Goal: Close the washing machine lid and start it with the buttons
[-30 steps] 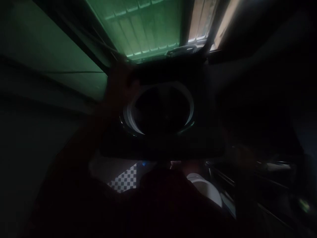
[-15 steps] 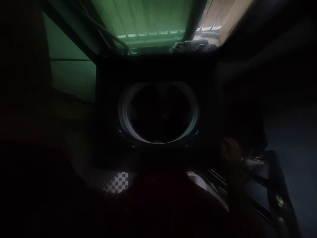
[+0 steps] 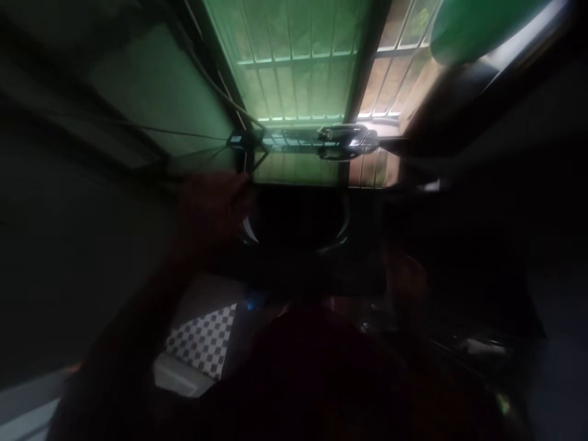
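Note:
The scene is very dark. A top-loading washing machine stands below me, and part of its pale drum rim shows. Its see-through lid with a handle is tilted partway over the drum. My left hand is at the lid's left edge with fingers curled on its corner, blurred. My right hand is a dim shape by the machine's right front; what it touches is hidden in the dark.
A barred window glows green and orange behind the machine. A checkered cloth and a white object lie at lower left. A green rounded thing is at top right. A dark rack stands at right.
The lid has come down from upright to partly over the drum. My left hand has come back into view at the lid's left edge. My view has tilted up.

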Motion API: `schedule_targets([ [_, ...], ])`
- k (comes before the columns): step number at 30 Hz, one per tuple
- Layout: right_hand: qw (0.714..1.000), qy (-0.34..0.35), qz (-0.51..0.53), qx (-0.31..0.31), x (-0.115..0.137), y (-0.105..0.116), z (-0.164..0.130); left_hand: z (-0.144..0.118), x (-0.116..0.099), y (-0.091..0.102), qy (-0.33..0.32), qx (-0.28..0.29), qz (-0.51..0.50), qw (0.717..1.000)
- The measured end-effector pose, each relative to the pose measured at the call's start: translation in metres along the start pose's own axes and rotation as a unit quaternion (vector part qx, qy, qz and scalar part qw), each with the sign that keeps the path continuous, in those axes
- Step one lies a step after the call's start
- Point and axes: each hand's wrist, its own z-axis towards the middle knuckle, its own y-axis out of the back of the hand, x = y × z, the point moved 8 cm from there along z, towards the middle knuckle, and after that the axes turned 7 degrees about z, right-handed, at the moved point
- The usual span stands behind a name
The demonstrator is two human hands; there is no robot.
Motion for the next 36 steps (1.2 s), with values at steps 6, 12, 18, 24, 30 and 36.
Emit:
schedule_targets([
  [6, 0.995, 0.085, -0.015, 0.052, 0.013, 0.027, 0.024, -0.120, -0.017, -0.104, 0.081, 0.097, 0.042, 0.991],
  [12, 0.964, 0.225, -0.044, 0.134, 0.039, 0.019, 0.008, -0.150, -0.016, -0.168, 0.139, 0.184, 0.026, 0.973],
  [18, 0.919, 0.323, -0.078, 0.212, 0.072, -0.027, -0.025, -0.151, -0.013, -0.174, 0.184, 0.214, 0.010, 0.959],
  [24, 0.909, 0.319, -0.111, 0.244, 0.070, -0.056, -0.026, -0.189, -0.044, -0.144, 0.200, 0.153, 0.030, 0.967],
  [30, 0.918, 0.313, -0.086, 0.229, 0.064, -0.055, -0.026, -0.240, -0.100, -0.153, 0.161, 0.261, 0.038, 0.951],
  [36, 0.924, 0.296, -0.083, 0.227, 0.062, -0.057, -0.023, -0.235, -0.110, -0.172, 0.137, 0.330, 0.060, 0.932],
])
